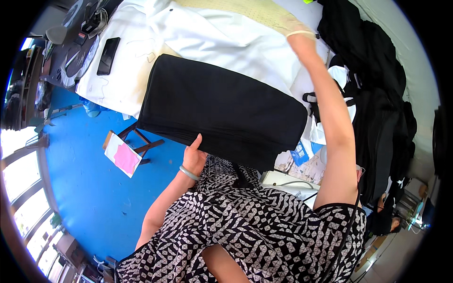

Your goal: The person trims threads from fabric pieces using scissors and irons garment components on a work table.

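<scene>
A stack of folded black cloth [222, 106] lies across the edge of the white-covered table, its layered edges facing me. My left hand [194, 158], a pale bangle at its wrist, grips the near edge. The thumb rests on top and the fingers go out of sight underneath. My right arm stretches past the right end of the stack to the far side of the table. There my right hand [296, 29], with a light band around the wrist, is over the yellowish part of the cover. Its fingers are smeared and cannot be made out.
A black phone [108, 56] lies on the white cover [207, 37] at left. Black garments [377, 94] are heaped along the right. A small stool [141, 141] with a pink-and-white sheet [123, 158] stands on the blue floor [89, 179]. Another person [384, 219] is at far right.
</scene>
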The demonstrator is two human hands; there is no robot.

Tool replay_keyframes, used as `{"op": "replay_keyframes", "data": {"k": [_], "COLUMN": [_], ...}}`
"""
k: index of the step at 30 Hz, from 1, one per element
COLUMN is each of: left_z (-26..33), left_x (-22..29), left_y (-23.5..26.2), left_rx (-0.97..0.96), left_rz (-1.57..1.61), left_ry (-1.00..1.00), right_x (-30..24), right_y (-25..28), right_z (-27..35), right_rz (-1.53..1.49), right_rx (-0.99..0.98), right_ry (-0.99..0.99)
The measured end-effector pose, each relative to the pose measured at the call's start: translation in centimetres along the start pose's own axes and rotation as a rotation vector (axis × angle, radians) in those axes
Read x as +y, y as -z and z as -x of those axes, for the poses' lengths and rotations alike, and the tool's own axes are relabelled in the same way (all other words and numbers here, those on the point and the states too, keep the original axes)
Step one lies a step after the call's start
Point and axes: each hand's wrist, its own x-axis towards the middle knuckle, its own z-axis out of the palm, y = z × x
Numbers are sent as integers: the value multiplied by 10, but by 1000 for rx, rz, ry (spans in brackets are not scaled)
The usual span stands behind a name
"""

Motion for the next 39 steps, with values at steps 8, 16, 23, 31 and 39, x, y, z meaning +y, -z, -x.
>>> {"op": "replay_keyframes", "data": {"k": [8, 16, 23, 31, 39], "left_z": [1, 21, -13, -128, -137], "left_x": [-15, 91, 246, 132, 137], "left_y": [1, -83, -269, -215, -82], "left_rx": [47, -53, -586, -350, -16], "left_rz": [20, -548, -1485, -2084, -2225], "left_ry": [-34, -491, -583, -1820, -1382], "right_x": [-146, -151, -164, -187, -67], "right_y": [-71, 21, 42, -75, -25], "right_z": [61, 85, 125, 218, 192], "right_rz": [-612, -966, -2053, -1924, -281], "right_rx": [-667, -154, 526, -515, 176], "right_ry": [67, -50, -664, -1163, 177]}}
